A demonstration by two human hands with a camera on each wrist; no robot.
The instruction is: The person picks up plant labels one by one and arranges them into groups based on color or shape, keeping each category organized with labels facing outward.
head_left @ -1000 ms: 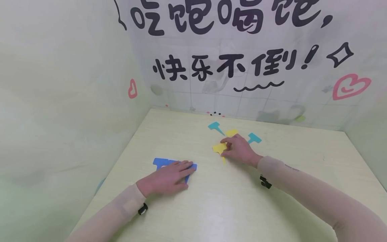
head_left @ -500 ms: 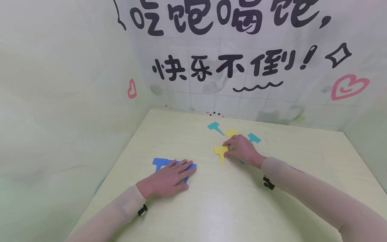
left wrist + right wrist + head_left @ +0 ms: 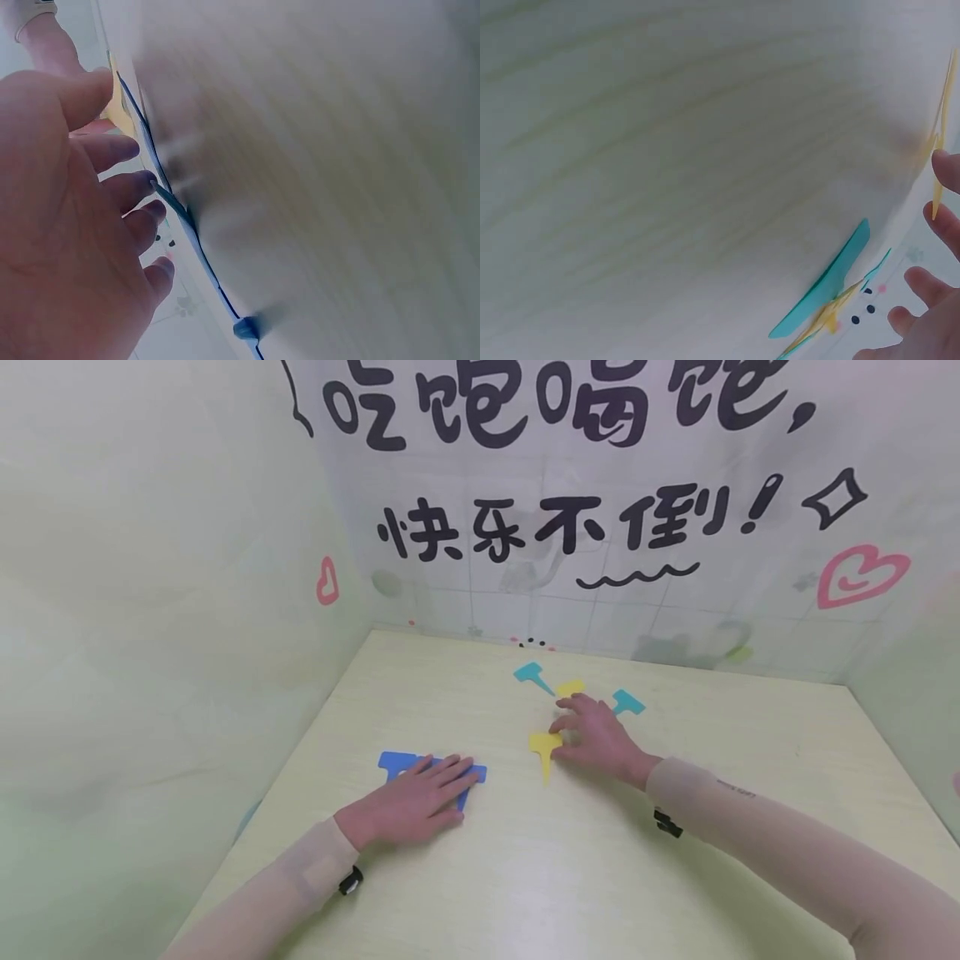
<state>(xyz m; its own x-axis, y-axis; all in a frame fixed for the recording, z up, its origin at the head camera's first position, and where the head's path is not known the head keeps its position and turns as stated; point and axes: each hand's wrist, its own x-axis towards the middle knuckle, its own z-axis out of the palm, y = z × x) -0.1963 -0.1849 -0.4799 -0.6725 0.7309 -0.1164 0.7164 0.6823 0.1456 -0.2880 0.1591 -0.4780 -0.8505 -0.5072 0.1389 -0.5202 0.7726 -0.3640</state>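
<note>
In the head view, my left hand (image 3: 408, 806) lies with straight fingers over blue T-shaped plant labels (image 3: 397, 762) set side by side, covering much of them. My right hand (image 3: 600, 745) is at a yellow T-shaped plant label (image 3: 542, 743) to their right; thumb and index finger pinch its head by the edges, and its spike points toward me. From the right wrist, this yellow label (image 3: 937, 161) shows edge-on at the thumb and index fingertips. Seen from the left wrist, the fingers of my left hand (image 3: 67, 202) reach to the thin blue labels (image 3: 214, 277).
Beyond my right hand lie a teal label (image 3: 529, 672), a partly hidden yellow label (image 3: 571, 687) and another teal label (image 3: 628, 702). The pale wooden table (image 3: 480, 893) meets a lettered wall sheet (image 3: 525, 602) at the back and a pale sheet on the left.
My right hand has brought the yellow label slightly toward me, and its fingers have spread somewhat. The left hand has stayed nearly still on the blue labels.
</note>
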